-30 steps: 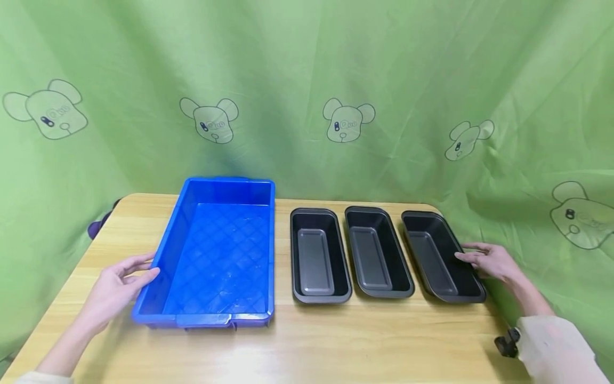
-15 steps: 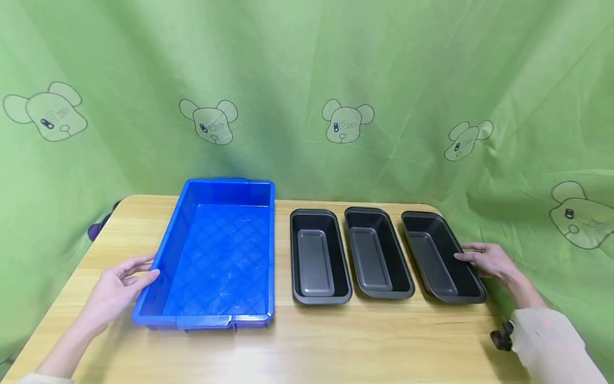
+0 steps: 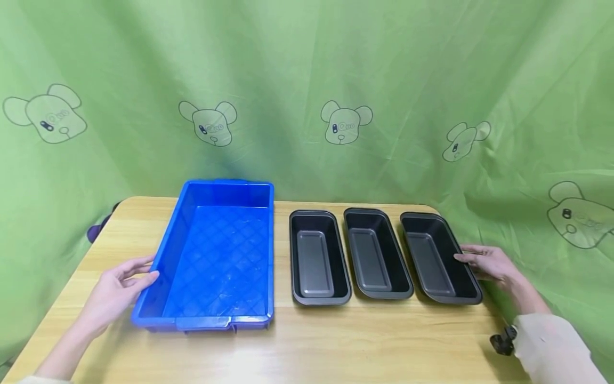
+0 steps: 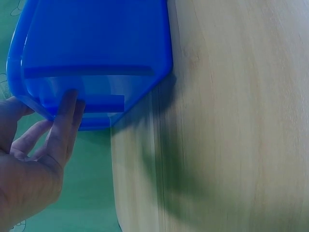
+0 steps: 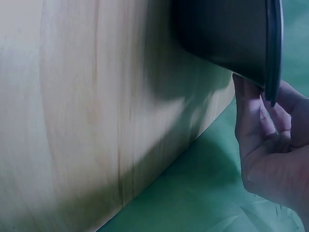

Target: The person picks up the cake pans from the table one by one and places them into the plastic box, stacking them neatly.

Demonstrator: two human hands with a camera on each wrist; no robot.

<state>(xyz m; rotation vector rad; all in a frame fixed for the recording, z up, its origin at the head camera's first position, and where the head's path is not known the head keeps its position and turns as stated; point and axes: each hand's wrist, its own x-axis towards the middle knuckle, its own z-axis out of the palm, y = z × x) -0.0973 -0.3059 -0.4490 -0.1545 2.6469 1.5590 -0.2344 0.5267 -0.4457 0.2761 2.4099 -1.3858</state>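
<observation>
A large blue plastic bin [image 3: 211, 321] lies lengthwise on the left of the table. My left hand [image 3: 117, 290] pinches its left rim, thumb over the edge and fingers under it along the outer wall, as the left wrist view shows. Three dark loaf pans stand in a row to the bin's right: a left pan [image 3: 315, 261], a middle pan [image 3: 373, 258] and a right pan [image 3: 434, 264]. With thumb inside and fingers outside, my right hand [image 3: 489, 265] pinches the right rim of the right loaf pan. In the right wrist view that hand [image 5: 270, 140] grips below the pan's lip.
The light wooden table [image 3: 307, 352] ends close beside the right pan. A green curtain [image 3: 288, 64] with printed bear heads hangs behind and along both sides. A small black object [image 3: 502, 341] sits at my right cuff. Something purple [image 3: 94, 230] shows past the left edge.
The right loaf pan has shifted slightly left, closer to the middle one, with my right hand on its rim. My left hand keeps its hold on the bin.
</observation>
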